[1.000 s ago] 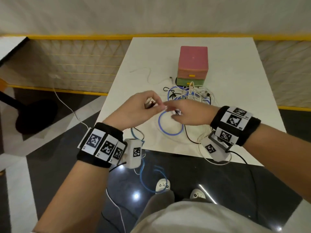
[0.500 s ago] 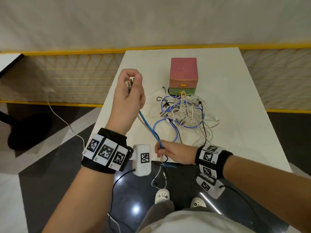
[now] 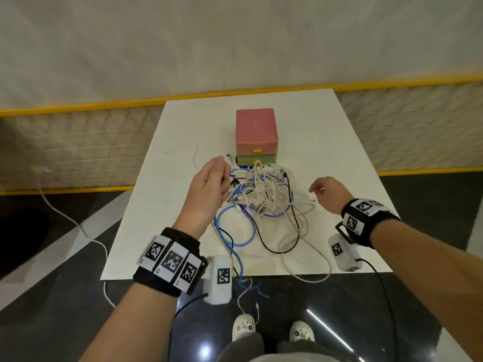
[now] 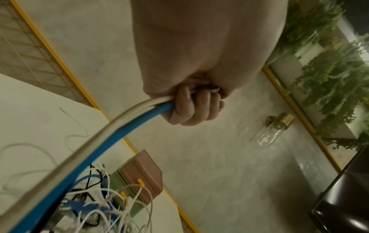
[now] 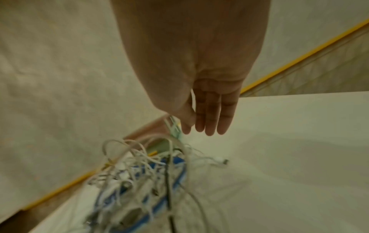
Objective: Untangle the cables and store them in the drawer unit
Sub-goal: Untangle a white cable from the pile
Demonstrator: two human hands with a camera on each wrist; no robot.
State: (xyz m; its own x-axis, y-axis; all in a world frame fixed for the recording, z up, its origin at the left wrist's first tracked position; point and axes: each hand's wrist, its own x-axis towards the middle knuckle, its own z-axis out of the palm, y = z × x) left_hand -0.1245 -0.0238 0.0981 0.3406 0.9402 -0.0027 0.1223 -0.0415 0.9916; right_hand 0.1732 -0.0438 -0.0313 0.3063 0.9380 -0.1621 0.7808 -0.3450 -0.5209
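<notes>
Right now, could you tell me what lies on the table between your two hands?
The tangled pile of cables, white, blue and black, lies between the left hand and the right hand, in front of the drawer unit. The head view shows it.

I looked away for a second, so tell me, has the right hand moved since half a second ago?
Yes. The right hand has gone from the table's near edge to beside the cable tangle, farther in toward the drawer unit.
</notes>
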